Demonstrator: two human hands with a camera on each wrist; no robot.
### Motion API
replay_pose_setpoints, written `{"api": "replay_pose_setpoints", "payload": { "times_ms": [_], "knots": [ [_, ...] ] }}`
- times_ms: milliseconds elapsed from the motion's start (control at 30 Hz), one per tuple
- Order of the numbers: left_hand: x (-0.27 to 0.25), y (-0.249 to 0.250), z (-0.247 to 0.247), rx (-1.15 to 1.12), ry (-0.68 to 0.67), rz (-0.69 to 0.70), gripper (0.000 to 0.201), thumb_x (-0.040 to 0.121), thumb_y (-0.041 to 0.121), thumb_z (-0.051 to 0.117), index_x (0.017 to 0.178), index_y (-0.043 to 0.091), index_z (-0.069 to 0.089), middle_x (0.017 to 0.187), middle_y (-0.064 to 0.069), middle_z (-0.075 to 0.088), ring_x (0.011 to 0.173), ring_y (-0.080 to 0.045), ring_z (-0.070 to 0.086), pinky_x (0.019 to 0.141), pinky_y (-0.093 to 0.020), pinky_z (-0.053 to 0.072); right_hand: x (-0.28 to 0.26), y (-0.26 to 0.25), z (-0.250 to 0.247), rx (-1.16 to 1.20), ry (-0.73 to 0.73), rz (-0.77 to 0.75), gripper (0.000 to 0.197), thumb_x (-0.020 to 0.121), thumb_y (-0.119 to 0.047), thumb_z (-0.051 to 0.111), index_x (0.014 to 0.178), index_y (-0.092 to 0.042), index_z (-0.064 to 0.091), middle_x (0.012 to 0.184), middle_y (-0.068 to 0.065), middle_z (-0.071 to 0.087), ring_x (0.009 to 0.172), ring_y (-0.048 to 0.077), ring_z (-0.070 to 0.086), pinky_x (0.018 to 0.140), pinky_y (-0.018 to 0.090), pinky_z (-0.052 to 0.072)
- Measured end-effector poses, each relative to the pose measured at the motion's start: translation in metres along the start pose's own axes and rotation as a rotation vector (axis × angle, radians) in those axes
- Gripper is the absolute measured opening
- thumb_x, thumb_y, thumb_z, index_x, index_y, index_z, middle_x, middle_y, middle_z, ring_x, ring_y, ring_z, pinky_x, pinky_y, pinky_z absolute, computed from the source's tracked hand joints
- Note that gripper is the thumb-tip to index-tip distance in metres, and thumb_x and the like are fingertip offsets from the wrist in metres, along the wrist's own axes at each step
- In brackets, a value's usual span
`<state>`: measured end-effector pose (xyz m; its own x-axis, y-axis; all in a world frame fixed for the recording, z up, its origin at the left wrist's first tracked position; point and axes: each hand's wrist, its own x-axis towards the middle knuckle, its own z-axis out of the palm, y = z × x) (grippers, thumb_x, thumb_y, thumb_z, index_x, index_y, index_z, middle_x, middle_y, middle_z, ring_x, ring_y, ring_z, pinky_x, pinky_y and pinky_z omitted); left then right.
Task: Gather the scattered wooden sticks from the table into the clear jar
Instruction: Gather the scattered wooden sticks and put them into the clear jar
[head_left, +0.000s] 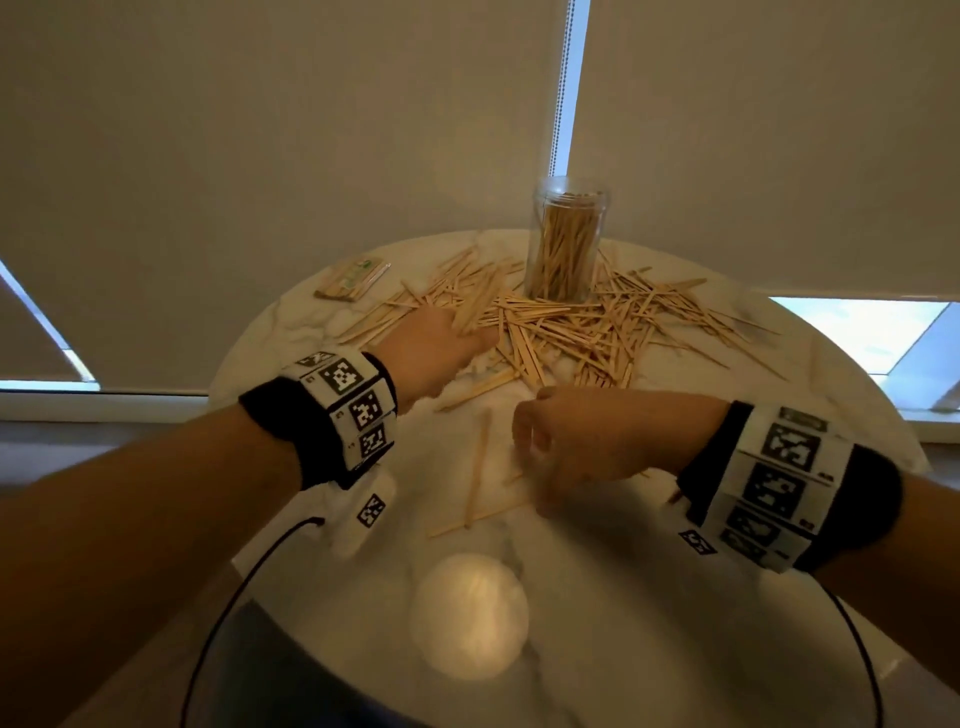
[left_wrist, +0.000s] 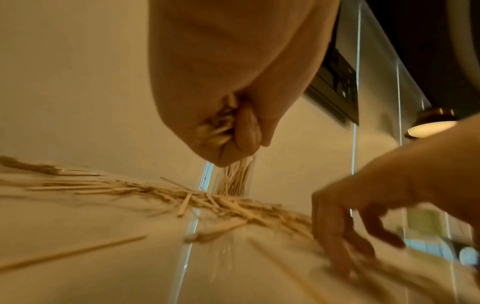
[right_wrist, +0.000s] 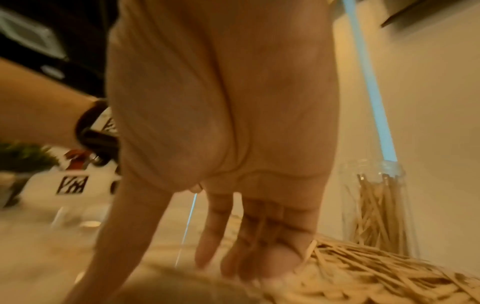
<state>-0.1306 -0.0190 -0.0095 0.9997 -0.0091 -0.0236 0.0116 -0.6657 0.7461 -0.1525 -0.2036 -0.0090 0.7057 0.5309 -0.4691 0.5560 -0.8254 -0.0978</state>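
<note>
The gathering step was in hand: the left hand (head_left: 441, 343) had its fingers (left_wrist: 249, 127) clamped on a small bundle of wooden sticks (head_left: 571, 322), while the right hand (head_left: 582, 441) reached its fingers (right_wrist: 213, 232) straight and apart down to the strays on the round marble desk (head_left: 597, 597). Most sticks lay heaped around the clear jar (head_left: 569, 244) (already well filled, standing upright at the far edge). Next, I judged, the bundle needed aligning and lifting to the jar's mouth. Drawn roller blinds (head_left: 260, 130) hung behind.

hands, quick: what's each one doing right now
Left hand: closed around a bundle of sticks.
Right hand: open, fingers straight, pressing on the loose sticks on the table.
</note>
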Motion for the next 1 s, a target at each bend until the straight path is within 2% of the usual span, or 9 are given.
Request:
{"api": "replay_pose_setpoints", "payload": {
  "times_ms": [100,200,300,400,567,667,800,900,1000],
  "knots": [
    [-0.011,-0.015,0.006,0.409,-0.149,-0.040,0.050,0.085,0.058,0.066,0.081,0.009,0.060,0.072,-0.004,0.062,0.059,-0.018,0.056,0.054,-0.029,0.043,-0.002,0.002,0.008,-0.040,0.048,-0.124,0.026,0.083,-0.039,0.075,0.105,-0.030,0.065,0.105,-0.009,0.062,0.092,0.013,0.058,0.076,0.029,0.050],
    [-0.020,-0.018,0.016,0.570,-0.242,-0.028,0.059,0.076,0.064,0.072,0.088,0.006,0.069,0.084,-0.010,0.071,0.079,-0.027,0.067,0.068,-0.040,0.053,-0.007,0.001,0.012,-0.104,0.080,-0.223,0.006,0.089,-0.029,0.066,0.094,-0.030,0.063,0.096,-0.009,0.064,0.085,0.011,0.058,0.069,0.026,0.046],
    [-0.027,-0.009,0.025,0.664,-0.259,0.017,0.039,0.086,0.045,0.071,0.072,0.012,0.055,0.075,-0.007,0.061,0.071,-0.022,0.058,0.060,-0.032,0.045,-0.011,-0.003,0.016,-0.167,0.121,-0.298,0.011,0.092,-0.022,0.060,0.100,-0.029,0.060,0.095,-0.007,0.064,0.084,0.015,0.058,0.072,0.034,0.050],
    [-0.026,0.004,0.034,0.740,-0.288,0.022,0.033,0.092,0.023,0.063,0.065,0.013,0.046,0.075,-0.020,0.053,0.068,-0.027,0.056,0.055,-0.034,0.044,-0.016,-0.007,0.021,-0.252,0.136,-0.296,0.019,0.098,-0.023,0.054,0.116,-0.025,0.057,0.104,-0.003,0.062,0.085,0.014,0.053,0.070,0.030,0.044],
    [-0.023,0.012,0.045,0.860,-0.317,0.054,0.023,0.094,0.029,0.063,0.093,0.006,0.059,0.076,-0.004,0.054,0.076,-0.021,0.055,0.060,-0.027,0.043,-0.025,-0.003,0.029,-0.324,0.207,-0.324,0.018,0.098,-0.032,0.053,0.108,-0.019,0.061,0.103,0.000,0.057,0.085,0.017,0.054,0.076,0.034,0.052],
    [-0.018,0.006,0.044,0.848,-0.343,0.067,0.039,0.095,0.043,0.059,0.105,0.006,0.065,0.089,-0.006,0.064,0.079,-0.022,0.058,0.067,-0.029,0.046,-0.041,0.009,0.016,-0.195,0.240,-0.244,0.015,0.094,-0.028,0.059,0.108,-0.023,0.061,0.105,-0.007,0.055,0.090,0.012,0.054,0.078,0.028,0.050],
    [-0.012,0.000,0.029,0.702,-0.274,0.047,0.034,0.095,0.047,0.053,0.090,0.013,0.056,0.084,-0.004,0.062,0.071,-0.018,0.058,0.061,-0.028,0.042,-0.065,0.037,-0.010,0.085,0.375,-0.082,0.009,0.094,-0.031,0.062,0.102,-0.032,0.058,0.098,-0.013,0.065,0.089,0.007,0.062,0.082,0.031,0.054],
    [-0.003,0.001,0.016,0.586,-0.171,0.014,0.028,0.097,0.042,0.051,0.089,0.015,0.054,0.085,-0.004,0.065,0.070,-0.016,0.062,0.055,-0.026,0.043,-0.066,0.057,-0.016,0.268,0.376,0.111,0.005,0.099,-0.027,0.053,0.101,-0.030,0.054,0.092,-0.006,0.068,0.084,0.012,0.064,0.076,0.034,0.055],
    [0.013,-0.003,0.012,0.574,-0.090,0.014,0.028,0.101,0.038,0.043,0.103,0.012,0.052,0.105,-0.010,0.062,0.088,-0.025,0.056,0.073,-0.030,0.043,-0.058,0.058,-0.010,0.271,0.300,0.292,0.021,0.105,-0.028,0.038,0.112,-0.017,0.055,0.105,0.006,0.064,0.088,0.019,0.059,0.075,0.035,0.049]
  ]
}}
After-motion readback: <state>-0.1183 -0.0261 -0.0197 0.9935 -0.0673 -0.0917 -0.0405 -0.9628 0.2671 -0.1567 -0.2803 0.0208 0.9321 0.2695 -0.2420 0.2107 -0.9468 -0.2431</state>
